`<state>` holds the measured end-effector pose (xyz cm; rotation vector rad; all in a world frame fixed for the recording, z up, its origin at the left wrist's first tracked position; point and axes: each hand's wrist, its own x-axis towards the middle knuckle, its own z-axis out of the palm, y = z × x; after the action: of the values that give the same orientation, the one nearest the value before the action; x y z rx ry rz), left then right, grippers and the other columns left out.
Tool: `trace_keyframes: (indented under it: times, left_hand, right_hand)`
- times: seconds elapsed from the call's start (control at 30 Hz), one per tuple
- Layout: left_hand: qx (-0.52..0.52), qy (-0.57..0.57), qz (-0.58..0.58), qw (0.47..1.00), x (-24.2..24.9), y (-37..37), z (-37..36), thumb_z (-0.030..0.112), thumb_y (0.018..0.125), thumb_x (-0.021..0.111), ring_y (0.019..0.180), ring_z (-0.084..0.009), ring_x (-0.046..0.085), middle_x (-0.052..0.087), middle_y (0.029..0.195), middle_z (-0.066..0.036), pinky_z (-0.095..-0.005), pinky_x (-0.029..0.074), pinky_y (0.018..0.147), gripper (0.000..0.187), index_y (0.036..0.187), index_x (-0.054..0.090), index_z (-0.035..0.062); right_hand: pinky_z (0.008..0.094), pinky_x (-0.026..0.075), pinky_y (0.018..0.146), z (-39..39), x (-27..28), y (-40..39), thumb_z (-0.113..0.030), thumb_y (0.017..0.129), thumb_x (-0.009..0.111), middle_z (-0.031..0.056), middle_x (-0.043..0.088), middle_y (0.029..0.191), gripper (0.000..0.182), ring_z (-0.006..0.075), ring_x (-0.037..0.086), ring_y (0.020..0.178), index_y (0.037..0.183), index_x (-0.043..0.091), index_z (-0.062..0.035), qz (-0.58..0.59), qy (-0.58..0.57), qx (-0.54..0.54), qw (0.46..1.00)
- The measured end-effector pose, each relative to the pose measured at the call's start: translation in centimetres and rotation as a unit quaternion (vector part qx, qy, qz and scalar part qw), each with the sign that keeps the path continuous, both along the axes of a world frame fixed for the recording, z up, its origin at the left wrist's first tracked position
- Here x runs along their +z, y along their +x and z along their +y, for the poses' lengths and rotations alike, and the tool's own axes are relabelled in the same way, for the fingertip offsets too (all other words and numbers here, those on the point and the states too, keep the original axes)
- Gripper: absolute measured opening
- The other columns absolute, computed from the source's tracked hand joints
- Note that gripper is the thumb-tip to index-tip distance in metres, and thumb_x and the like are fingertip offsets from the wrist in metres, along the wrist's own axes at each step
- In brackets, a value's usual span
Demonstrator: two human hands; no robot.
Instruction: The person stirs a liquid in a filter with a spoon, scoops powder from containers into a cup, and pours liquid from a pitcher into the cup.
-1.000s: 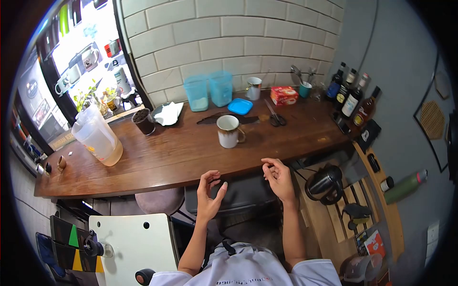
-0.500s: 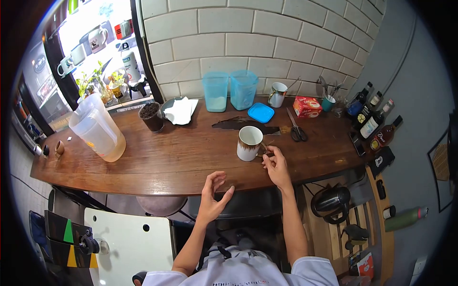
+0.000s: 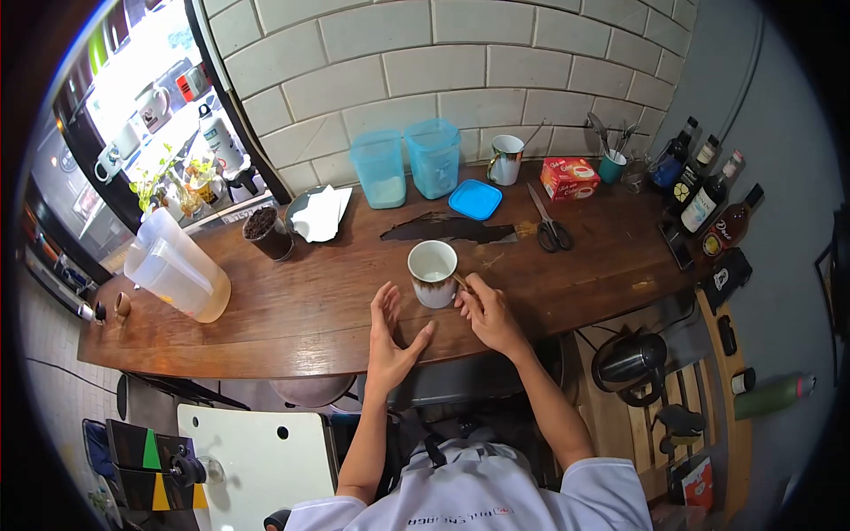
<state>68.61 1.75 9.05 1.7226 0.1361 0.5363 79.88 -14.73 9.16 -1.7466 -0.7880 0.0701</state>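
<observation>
A white mug (image 3: 435, 295) with a brown drip pattern below its rim stands upright near the front of the wooden counter (image 3: 310, 310). The fingers of my right hand (image 3: 489, 313) are closed around its handle, on the mug's right side. To the mug's left, my left hand (image 3: 394, 345) is open, thumb and fingers spread, apart from the mug. A dark torn sheet (image 3: 447, 227) lies flat just behind the mug, and a blue lid (image 3: 475, 200) rests beyond that.
Two blue containers (image 3: 379, 173), a second mug (image 3: 506, 161) and a red box (image 3: 569, 179) stand along the wall. Scissors (image 3: 553, 232) lie right of the mug. Leftward are a cup of dark granules (image 3: 267, 236) and a plastic pitcher (image 3: 181, 270). Several bottles (image 3: 706, 205) stand far right.
The mug has shifted left and slightly nearer to me, with my right hand at its handle. My left hand has risen closer to the mug. The whole view has turned a little.
</observation>
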Motion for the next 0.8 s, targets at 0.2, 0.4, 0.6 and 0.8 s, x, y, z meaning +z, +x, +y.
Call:
trace_keyframes:
  times: [0.2, 0.4, 0.6, 0.8]
  left_hand:
    - [0.005, 0.045, -0.034, 0.998, -0.1, 2.0, 0.6, 0.004, 0.076, 0.081, 0.138, -0.0315, 0.043, 0.042, 0.146, -0.024, -0.042, 0.033, 0.117, 0.096, 0.152, 0.022, 0.0016]
    - [0.02, 0.023, -0.054, 0.998, -0.6, 3.8, 0.6, 0.002, 0.074, 0.081, 0.134, -0.0297, 0.048, 0.047, 0.143, -0.023, -0.0406, 0.036, 0.115, 0.098, 0.152, 0.021, 0.0007]
    - [0.063, 0.066, -0.033, 0.995, 0.5, 4.5, 0.0, 0.005, 0.067, 0.084, 0.121, -0.0315, 0.059, 0.061, 0.125, -0.018, -0.0411, 0.046, 0.101, 0.08, 0.136, 0.043, 0.0015]
    - [0.066, 0.081, -0.024, 0.994, 0.5, 4.4, -0.3, 0.009, 0.07, 0.085, 0.115, -0.0311, 0.061, 0.061, 0.12, -0.018, -0.0402, 0.047, 0.099, 0.075, 0.133, 0.045, 0.0004]
  right_hand:
    - [0.0386, 0.051, 0.06, 0.9, 0.5, -0.7, -0.003, 0.099, 0.052, 0.0155, 0.066, 0.077, 0.009, 0.0291, 0.067, 0.067, 0.092, 0.047, 0.0009, 0.013, -0.005, 0.052, 0.999]
    - [0.0272, 0.052, 0.059, -0.1, 2.1, 1.4, -0.009, 0.101, 0.055, 0.0058, 0.062, 0.081, 0.011, 0.0116, 0.063, 0.067, 0.101, 0.056, 0.0019, 0.013, -0.052, 0.11, 0.992]
    - [0.0268, 0.048, 0.05, -0.5, 6.4, 9.5, -0.025, 0.1, 0.061, 0.0037, 0.064, 0.074, 0.025, 0.0108, 0.062, 0.057, 0.102, 0.062, -0.0005, 0.024, -0.018, 0.028, 0.999]
    - [0.0282, 0.047, 0.048, 3.2, 8.6, 20.0, -0.028, 0.098, 0.062, 0.0081, 0.067, 0.075, 0.027, 0.0121, 0.063, 0.052, 0.098, 0.062, -0.0014, -0.075, -0.019, -0.078, 0.994]
